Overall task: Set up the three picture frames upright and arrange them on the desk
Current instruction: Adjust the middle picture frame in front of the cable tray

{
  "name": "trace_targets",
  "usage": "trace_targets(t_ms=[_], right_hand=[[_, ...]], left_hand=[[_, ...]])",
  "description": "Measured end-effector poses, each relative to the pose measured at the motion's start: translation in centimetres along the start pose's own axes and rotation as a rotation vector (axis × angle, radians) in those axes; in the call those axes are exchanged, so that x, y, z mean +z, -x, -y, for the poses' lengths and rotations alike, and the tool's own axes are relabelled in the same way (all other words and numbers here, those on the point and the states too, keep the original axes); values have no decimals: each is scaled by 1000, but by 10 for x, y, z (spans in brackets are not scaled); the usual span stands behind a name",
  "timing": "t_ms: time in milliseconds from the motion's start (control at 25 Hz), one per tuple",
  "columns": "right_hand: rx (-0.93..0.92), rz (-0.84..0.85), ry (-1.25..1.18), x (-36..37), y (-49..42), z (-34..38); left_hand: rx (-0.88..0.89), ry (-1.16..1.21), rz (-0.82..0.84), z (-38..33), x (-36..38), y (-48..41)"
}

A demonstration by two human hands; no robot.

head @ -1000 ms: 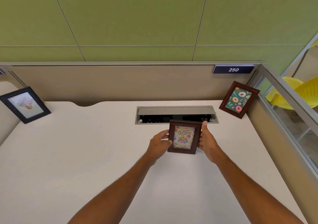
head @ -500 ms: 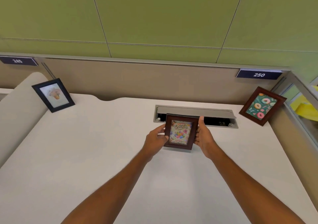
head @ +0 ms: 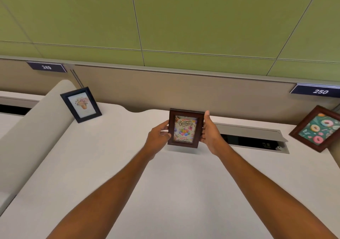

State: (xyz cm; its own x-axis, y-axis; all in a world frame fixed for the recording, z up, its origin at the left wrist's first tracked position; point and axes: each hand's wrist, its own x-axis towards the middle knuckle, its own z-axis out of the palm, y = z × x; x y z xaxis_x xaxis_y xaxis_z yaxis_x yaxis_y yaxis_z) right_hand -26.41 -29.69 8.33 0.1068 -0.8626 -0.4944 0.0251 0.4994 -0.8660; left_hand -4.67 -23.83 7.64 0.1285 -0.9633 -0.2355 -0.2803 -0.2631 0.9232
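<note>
A dark brown frame with a birthday picture stands upright at the middle back of the white desk. My left hand grips its left edge and my right hand grips its right edge, thumb at the top corner. A black frame with a flower picture stands upright at the back left corner. A brown frame with a doughnut picture leans at the far right, partly cut off by the image edge.
A grey cable tray with an open lid is recessed in the desk just right of the held frame. A beige partition runs along the back, with number plates 249 and 250. A rounded beige divider bounds the left side.
Both hands have carried the birthday frame to the left, away from the front of the cable tray and slightly further back. The view has turned left. The other two frames have not moved.
</note>
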Motion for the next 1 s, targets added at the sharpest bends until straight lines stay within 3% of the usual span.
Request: trace_targets(t_ms=[440,1000], right_hand=[[20,-9,2,62,-95,30],[40,-48,7,58,-155,28]], left_hand=[[-11,-14,-25,18,-50,-108],[-35,-59,13,36,-42,-171]])
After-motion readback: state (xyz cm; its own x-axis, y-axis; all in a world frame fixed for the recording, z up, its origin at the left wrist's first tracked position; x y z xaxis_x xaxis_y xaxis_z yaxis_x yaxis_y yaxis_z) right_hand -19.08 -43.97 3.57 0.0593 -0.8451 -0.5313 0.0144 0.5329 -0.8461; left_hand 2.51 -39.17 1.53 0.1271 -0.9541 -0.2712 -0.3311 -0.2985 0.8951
